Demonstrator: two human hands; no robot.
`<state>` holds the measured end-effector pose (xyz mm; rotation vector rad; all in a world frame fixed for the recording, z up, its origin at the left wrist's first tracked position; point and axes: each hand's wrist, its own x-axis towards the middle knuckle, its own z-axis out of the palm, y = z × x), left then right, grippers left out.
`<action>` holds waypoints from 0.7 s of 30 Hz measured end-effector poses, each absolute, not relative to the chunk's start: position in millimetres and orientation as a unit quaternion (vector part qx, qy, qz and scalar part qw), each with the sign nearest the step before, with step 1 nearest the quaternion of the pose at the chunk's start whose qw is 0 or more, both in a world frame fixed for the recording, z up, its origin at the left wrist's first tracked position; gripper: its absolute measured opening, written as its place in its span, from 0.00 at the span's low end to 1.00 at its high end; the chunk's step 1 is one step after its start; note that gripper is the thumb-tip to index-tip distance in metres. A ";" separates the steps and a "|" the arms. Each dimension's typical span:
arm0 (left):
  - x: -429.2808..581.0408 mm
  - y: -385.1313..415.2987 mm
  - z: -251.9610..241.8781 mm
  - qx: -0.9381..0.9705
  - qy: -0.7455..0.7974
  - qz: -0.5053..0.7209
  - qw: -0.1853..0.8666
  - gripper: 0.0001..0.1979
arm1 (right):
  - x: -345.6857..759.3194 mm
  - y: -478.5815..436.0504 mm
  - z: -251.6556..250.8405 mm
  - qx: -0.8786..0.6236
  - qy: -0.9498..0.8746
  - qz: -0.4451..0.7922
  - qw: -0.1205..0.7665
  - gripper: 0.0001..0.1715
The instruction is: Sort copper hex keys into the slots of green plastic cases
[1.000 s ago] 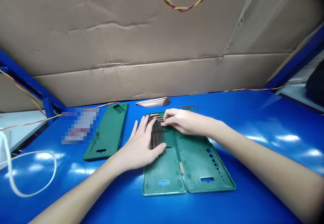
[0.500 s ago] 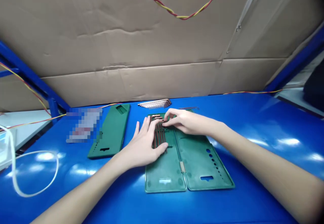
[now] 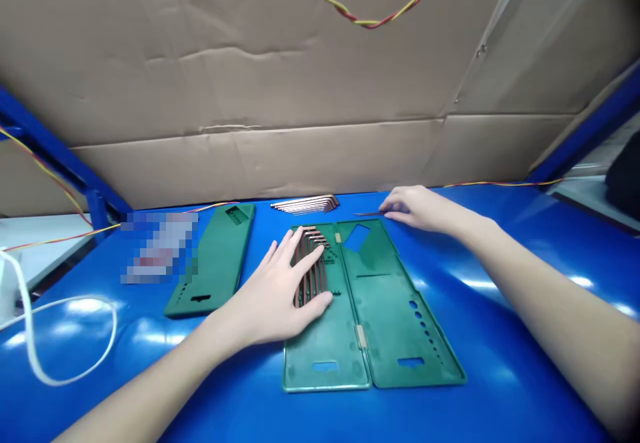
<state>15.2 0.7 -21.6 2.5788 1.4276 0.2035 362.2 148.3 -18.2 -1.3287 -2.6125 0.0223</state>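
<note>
An opened green plastic case [image 3: 327, 356] lies on the blue table, hinged down its middle. Several dark bronze hex keys [image 3: 316, 276] sit side by side in its left half. My left hand [image 3: 280, 289] rests over them with its fingers spread, hiding part of the row. Beyond the case's right half, my right hand [image 3: 413, 208] has its thumb and fingertips closed around a thin hex key [image 3: 367, 214] at the table's back; the fingers cover its right end.
Another row of hex keys [image 3: 307, 204] lies behind the case. A closed green case [image 3: 215, 256] is at the left, beside a blurred-out item [image 3: 163, 249]. A white cable [image 3: 113, 336] loops at the front left. Twisted red-yellow wire [image 3: 367, 24] hangs overhead before cardboard [image 3: 300, 89].
My right hand has left the keys in the case and moved back and right to the thin key. My left hand stays on the row, its fingers a little more spread.
</note>
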 end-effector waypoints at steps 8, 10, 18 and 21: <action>12.4 3.3 -25.0 0.882 0.463 0.066 0.059 0.38 | 351.5 143.3 -20.1 -0.478 -0.874 0.006 0.085 0.09; 12.5 3.6 -24.4 0.883 0.461 0.064 0.057 0.38 | 351.6 142.4 -20.0 -0.481 -0.873 0.009 0.082 0.10; 11.0 5.7 -21.7 0.885 0.454 0.075 0.075 0.37 | 345.4 140.7 -13.2 -0.477 -0.858 0.023 0.189 0.09; 6.5 6.9 -22.6 0.884 0.452 0.067 0.101 0.38 | 335.7 133.8 -6.2 -0.460 -0.841 0.064 0.279 0.10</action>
